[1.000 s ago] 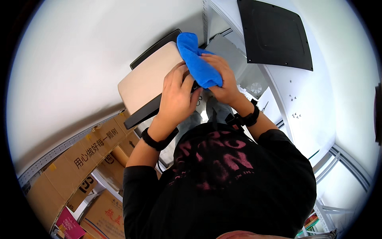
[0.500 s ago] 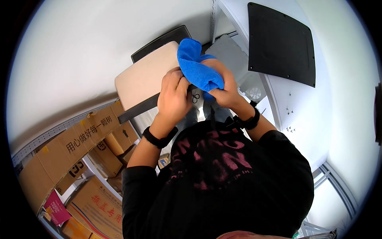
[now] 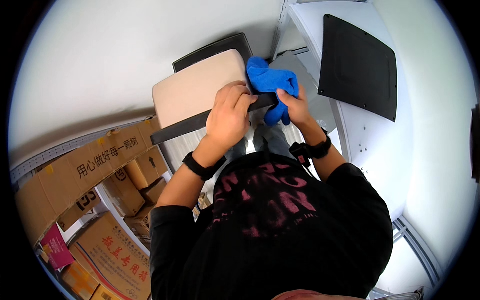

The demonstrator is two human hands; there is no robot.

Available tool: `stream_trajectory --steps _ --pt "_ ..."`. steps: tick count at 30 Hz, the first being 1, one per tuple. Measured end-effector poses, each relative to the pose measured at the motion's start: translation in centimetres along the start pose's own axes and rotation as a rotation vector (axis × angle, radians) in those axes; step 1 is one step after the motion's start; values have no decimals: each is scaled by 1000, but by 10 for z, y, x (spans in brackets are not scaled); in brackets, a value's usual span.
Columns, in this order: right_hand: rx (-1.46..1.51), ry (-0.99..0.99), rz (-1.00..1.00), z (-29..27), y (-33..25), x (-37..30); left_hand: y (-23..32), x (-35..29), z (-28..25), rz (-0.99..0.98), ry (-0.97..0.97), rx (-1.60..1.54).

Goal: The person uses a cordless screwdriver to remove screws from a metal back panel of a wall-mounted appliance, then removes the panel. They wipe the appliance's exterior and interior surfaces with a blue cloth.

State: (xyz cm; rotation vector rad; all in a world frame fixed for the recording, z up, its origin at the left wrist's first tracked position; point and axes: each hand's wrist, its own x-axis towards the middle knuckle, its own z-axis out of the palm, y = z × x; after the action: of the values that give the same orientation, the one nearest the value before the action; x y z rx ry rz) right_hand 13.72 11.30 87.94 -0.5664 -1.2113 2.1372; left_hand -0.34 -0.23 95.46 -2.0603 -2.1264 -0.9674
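A beige padded seat [image 3: 200, 87] with a black edge strip [image 3: 182, 127] lies ahead of me. My left hand [image 3: 229, 114] is closed over its near edge, fingers curled onto the beige top and the thumb by the black strip. In my right hand [image 3: 298, 106] is a crumpled blue cloth [image 3: 272, 79], bunched around the strip's right end. Part of the cloth hangs below that end. Some of my right fingers are hidden behind the cloth.
A black panel [image 3: 212, 52] stands behind the seat against the wall. On the right, another black panel [image 3: 357, 65] rests on a white tabletop [image 3: 350, 135], near several small screws. Cardboard boxes [image 3: 107, 250] fill a shelf at lower left.
My right hand has moved right and slightly down, and the cloth now wraps the strip's right end. My left hand has shifted right along the edge. The whole view has shifted slightly.
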Motion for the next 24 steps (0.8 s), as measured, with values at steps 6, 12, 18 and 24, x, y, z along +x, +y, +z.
stream_trajectory --steps 6,12,18,24 --pt "-130 -51 10 -3 -4 -2 1 -2 2 12 28 5" --pt "-267 -32 31 9 -28 1 -3 -4 2 -3 4 11" --pt "-743 -162 -350 43 -51 8 -7 -6 -12 -74 -12 -10" --pt "-1036 -188 -481 53 -55 -3 -33 -41 -71 -165 -1 -54"
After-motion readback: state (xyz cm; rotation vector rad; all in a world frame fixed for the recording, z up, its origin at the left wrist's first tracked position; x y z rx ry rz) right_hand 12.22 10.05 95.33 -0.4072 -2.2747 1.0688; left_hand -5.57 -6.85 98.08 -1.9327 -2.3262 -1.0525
